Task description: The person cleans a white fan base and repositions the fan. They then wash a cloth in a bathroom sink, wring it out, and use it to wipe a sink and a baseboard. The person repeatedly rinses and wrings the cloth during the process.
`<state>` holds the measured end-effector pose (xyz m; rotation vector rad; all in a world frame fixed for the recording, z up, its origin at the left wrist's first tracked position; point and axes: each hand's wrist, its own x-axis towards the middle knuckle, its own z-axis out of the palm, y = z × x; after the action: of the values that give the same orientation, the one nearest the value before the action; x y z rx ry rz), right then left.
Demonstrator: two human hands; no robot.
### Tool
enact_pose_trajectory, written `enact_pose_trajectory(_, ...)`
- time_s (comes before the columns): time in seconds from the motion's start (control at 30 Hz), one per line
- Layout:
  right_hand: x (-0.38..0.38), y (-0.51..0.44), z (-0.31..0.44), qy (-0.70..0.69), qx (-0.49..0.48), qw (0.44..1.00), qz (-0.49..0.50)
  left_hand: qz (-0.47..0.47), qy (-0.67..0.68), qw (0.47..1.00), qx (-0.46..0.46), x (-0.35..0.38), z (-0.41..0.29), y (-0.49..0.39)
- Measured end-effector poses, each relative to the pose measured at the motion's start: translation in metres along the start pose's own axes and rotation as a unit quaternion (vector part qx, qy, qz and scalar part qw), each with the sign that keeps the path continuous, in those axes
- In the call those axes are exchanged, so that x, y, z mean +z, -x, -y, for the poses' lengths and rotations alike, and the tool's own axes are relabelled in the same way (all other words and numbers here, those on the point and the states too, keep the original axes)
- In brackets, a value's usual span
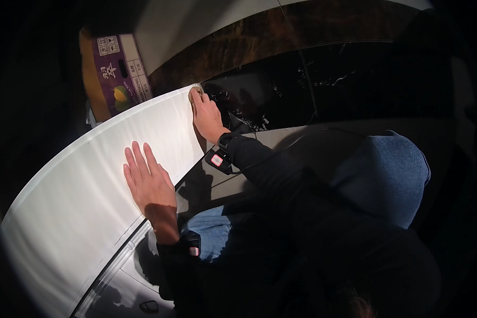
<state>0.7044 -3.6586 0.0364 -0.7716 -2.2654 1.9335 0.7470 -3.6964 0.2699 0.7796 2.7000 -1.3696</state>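
A long white panel (99, 175) with a raised rim runs from the lower left to the upper middle, brightly lit. My left hand (151, 181) rests on its surface near the middle, palm down, fingers extended and slightly apart, holding nothing. At the panel's far right end, my right hand (208, 115) presses a brownish cloth or pad (196, 95) against the surface, close to the corner. The underside of the cloth is hidden. Black devices with small labels are strapped at both wrists.
A purple and brown cardboard box (119, 75) with printing stands beyond the panel. Black marble-look tiles (262, 95) border the right end, with lighter floor tiles (238, 183) nearer. White cabinet fronts (131, 278) lie below the panel's near edge. A black cable (262, 159) runs along my right sleeve.
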Motion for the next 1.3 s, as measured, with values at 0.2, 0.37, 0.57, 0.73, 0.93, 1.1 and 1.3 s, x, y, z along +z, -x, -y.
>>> enact_pose_trajectory(0.2,0.012,0.034,-0.021,-0.028,-0.004,0.999,-0.03,-0.005,0.019,1.0,-0.015,0.0,0.002,0.001)
enact_pose_trajectory(0.37,0.011,-0.038,0.031,-0.17,-0.188,0.965,-0.071,-0.004,0.046,0.999,-0.025,-0.005,-0.001,-0.002)
enact_pose_trajectory(0.57,0.017,-0.046,0.008,-0.087,-0.083,0.986,-0.111,-0.007,0.057,0.998,-0.022,-0.006,0.0,-0.004)
enact_pose_trajectory(0.73,0.026,-0.07,-0.037,-0.06,-0.09,0.994,-0.032,-0.012,0.05,0.998,-0.04,-0.007,-0.002,-0.001)
enact_pose_trajectory(0.93,0.016,-0.065,-0.034,-0.08,-0.063,0.995,0.003,-0.045,0.098,0.994,-0.035,0.002,-0.01,-0.041)
enact_pose_trajectory(1.1,0.005,-0.036,-0.044,-0.116,-0.089,0.989,0.014,-0.091,0.107,0.99,-0.023,0.02,-0.011,-0.076)
enact_pose_trajectory(1.3,0.004,0.076,-0.052,-0.043,0.017,0.997,0.057,-0.059,0.069,0.996,-0.024,0.021,-0.011,-0.076)
